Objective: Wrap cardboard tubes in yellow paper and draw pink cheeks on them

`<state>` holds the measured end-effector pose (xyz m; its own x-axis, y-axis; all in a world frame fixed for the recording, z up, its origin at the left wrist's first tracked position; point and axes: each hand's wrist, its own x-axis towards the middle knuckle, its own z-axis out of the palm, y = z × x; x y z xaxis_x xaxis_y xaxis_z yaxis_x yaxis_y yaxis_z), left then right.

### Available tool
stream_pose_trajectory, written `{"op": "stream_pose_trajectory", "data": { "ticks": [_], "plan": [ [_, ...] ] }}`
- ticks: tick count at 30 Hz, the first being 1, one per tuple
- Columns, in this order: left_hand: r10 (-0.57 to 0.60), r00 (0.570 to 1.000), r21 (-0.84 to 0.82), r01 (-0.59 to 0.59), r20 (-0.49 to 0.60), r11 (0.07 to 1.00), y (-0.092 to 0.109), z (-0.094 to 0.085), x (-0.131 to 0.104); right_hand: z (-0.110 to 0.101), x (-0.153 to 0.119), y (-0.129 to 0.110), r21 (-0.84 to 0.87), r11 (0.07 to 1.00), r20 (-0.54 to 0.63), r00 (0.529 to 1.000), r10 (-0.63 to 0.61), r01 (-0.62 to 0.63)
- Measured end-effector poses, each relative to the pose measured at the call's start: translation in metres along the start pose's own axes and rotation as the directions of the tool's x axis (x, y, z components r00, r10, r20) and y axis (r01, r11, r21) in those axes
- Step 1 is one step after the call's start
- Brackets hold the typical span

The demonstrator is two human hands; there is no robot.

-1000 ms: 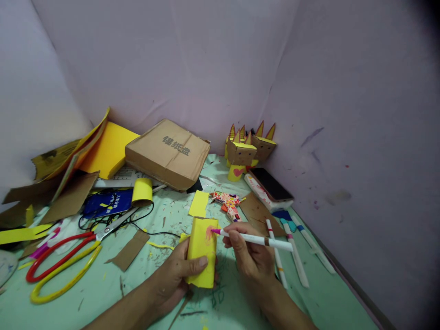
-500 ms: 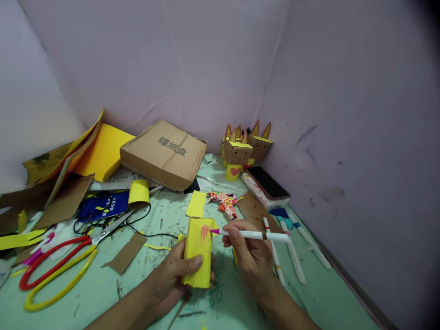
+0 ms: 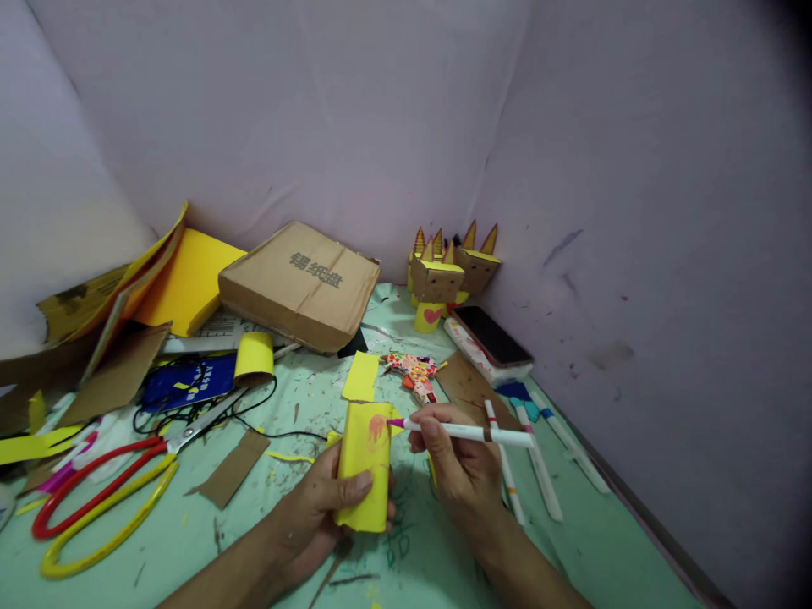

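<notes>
My left hand (image 3: 333,499) is wrapped round a folded yellow card piece (image 3: 364,478), its thumb pressed on the front. A pinkish-red coloured patch shows on the upper part of the card. My right hand (image 3: 460,465) grips a white marker pen (image 3: 466,432) with a magenta tip. That tip is at the right edge of the coloured patch; I cannot tell whether it touches. Just beyond the card lie a yellow paper strip (image 3: 361,376) and a patterned paper piece (image 3: 414,372).
Red-and-yellow-handled scissors (image 3: 105,499) lie at the left by cardboard scraps (image 3: 229,465). A cardboard box (image 3: 301,288) and decorated yellow figures (image 3: 437,283) stand at the back. A phone (image 3: 491,334) and several markers (image 3: 539,461) are at the right.
Hands, card and marker hold nearly the same pose. The whole view has shifted very slightly, with things sitting a little further left.
</notes>
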<state>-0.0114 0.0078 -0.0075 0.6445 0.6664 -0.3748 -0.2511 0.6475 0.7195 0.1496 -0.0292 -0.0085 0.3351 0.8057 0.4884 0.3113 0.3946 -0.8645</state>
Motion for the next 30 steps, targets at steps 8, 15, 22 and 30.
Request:
{"op": "stream_pose_trajectory", "data": {
  "ticks": [8, 15, 22, 30],
  "plan": [
    [-0.003, 1.0, 0.012, 0.003, 0.002, 1.0, 0.002, 0.003, -0.001, 0.0, 0.0, 0.002, 0.012, 1.0, 0.024, 1.0, -0.018, 0.017],
    [0.003, 1.0, 0.019, -0.003, 0.005, 1.0, 0.0, 0.001, 0.0, 0.002, 0.001, -0.003, 0.012, 0.999, 0.012, 0.999, -0.044, 0.044],
    [0.007, 1.0, 0.021, -0.007, 0.011, 1.0, 0.001, 0.001, -0.001, 0.003, 0.002, -0.008, 0.012, 0.998, 0.048, 0.997, -0.057, 0.056],
    [0.0, 1.0, 0.022, 0.0, -0.001, 1.0, -0.001, 0.0, -0.001, -0.001, 0.0, -0.002, -0.015, 1.0, 0.014, 1.0, 0.014, -0.014]
  ]
}}
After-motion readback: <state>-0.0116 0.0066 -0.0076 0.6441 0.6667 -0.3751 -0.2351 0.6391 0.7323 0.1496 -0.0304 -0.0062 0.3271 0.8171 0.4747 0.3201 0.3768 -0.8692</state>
